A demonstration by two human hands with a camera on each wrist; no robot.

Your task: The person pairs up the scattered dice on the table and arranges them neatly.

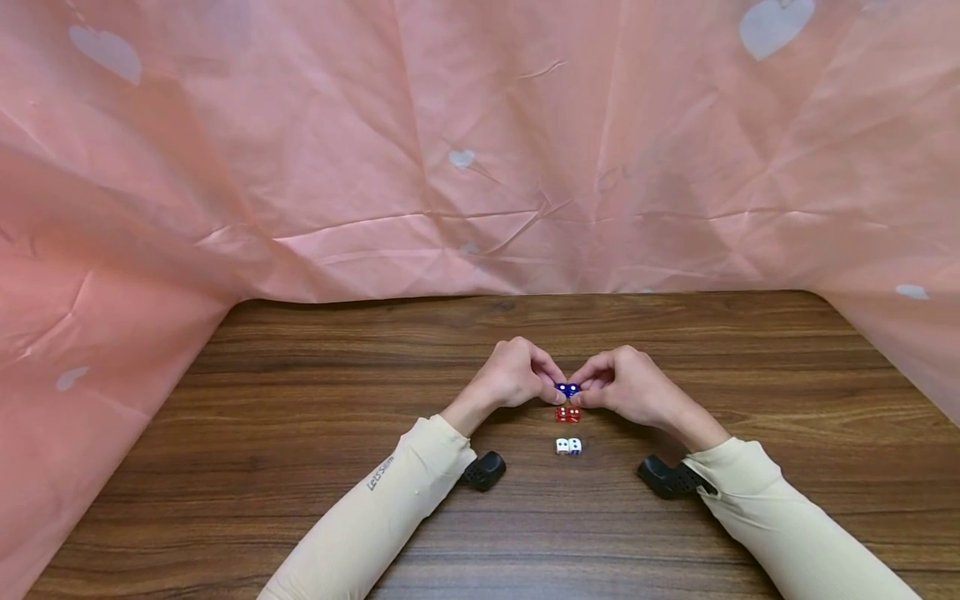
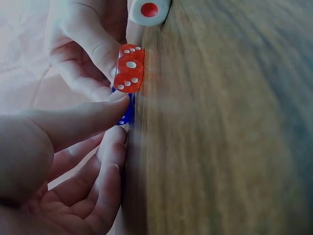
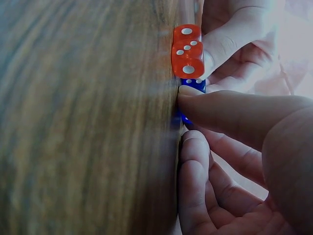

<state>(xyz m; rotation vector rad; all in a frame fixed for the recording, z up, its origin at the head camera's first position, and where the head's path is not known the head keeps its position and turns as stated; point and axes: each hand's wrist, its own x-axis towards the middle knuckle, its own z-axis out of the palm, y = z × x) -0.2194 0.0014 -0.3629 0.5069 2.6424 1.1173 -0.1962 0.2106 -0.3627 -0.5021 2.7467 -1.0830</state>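
Observation:
Two blue dice sit side by side on the table. My left hand [image 1: 516,375] pinches the left blue die [image 1: 562,388] between thumb and fingers. Its partner, the right blue die [image 1: 573,389], is pinched the same way by my right hand [image 1: 632,385]. Just nearer to me is a touching pair of red dice [image 1: 567,414], also seen close up in the right wrist view. Nearer still lies a pair of white dice [image 1: 568,447]. In the left wrist view my thumb covers much of the blue die [image 2: 123,117], and one white die [image 2: 149,11] shows at the top.
The dark wooden table [image 1: 337,392] runs back to a pink curtain [image 1: 525,167] with pale hearts, which also hangs at both sides. Black wrist devices [image 1: 486,472] stick out below the cream sleeves [image 1: 390,508].

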